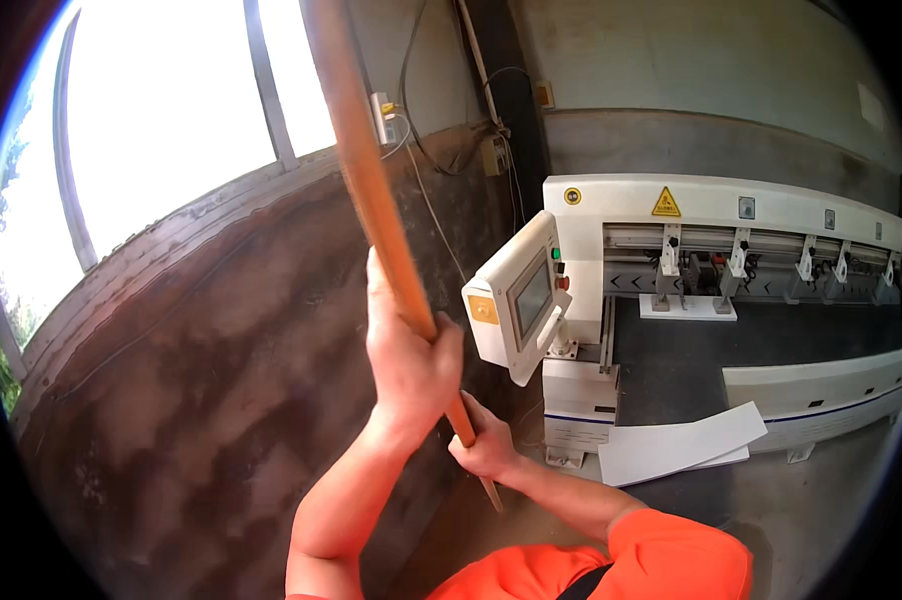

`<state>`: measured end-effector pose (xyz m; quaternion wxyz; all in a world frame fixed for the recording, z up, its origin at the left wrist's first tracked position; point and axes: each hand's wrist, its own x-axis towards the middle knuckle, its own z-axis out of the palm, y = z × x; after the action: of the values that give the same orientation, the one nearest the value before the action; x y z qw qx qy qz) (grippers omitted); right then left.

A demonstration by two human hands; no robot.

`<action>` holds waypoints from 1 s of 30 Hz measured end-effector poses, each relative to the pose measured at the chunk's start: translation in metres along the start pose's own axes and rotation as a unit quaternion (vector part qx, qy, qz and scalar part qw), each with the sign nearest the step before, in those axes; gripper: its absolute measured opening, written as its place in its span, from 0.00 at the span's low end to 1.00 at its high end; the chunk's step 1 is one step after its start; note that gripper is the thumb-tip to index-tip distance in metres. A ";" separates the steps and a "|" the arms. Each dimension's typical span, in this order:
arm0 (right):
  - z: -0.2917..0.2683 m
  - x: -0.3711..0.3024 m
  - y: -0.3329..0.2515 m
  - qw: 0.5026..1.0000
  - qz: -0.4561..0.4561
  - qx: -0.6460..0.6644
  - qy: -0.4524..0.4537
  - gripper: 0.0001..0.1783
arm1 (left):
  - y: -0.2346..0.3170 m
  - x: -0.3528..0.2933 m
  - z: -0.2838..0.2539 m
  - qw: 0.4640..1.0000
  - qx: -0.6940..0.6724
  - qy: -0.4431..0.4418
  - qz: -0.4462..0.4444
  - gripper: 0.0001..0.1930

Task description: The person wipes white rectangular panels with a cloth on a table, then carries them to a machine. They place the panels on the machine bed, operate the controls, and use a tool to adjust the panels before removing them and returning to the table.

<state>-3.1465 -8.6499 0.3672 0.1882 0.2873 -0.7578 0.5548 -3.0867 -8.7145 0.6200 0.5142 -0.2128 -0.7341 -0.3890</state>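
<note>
A long orange-brown wooden pole (369, 185) slants across the view, from the top edge down to a thin end low in the middle. Both my hands are closed around it. My left hand (411, 365) grips it higher up, its thumb lying along the shaft. Lower down, my right hand (486, 442) is wrapped round the same pole, close to its lower end. The upper end runs out of the picture, so what it carries, if anything, is hidden.
To the right stands a white machine (621, 205) with a tilted control panel (519, 300) on a post. White boards (681, 445) lie at its front, and a small white piece (687, 308) sits under its clamps. A stained wall (221, 400) with windows and hanging cables is on the left.
</note>
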 end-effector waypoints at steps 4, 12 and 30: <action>0.051 0.056 0.038 0.992 -0.033 -0.098 0.075 0.44 | -0.089 0.022 -0.013 0.983 -0.127 0.039 -0.130 0.24; 0.104 0.164 0.148 0.980 0.053 -0.121 0.147 0.43 | -0.247 0.057 0.053 0.949 -0.257 0.079 -0.165 0.17; 0.063 -0.091 0.279 0.839 0.479 -0.254 0.041 0.31 | -0.589 0.173 0.345 0.919 -0.371 0.018 -0.136 0.38</action>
<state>-3.2546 -8.6279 0.0876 -0.0044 -0.1926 -0.9068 0.3751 -3.7753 -8.8146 0.5138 0.3537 -0.2797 -0.5501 -0.7029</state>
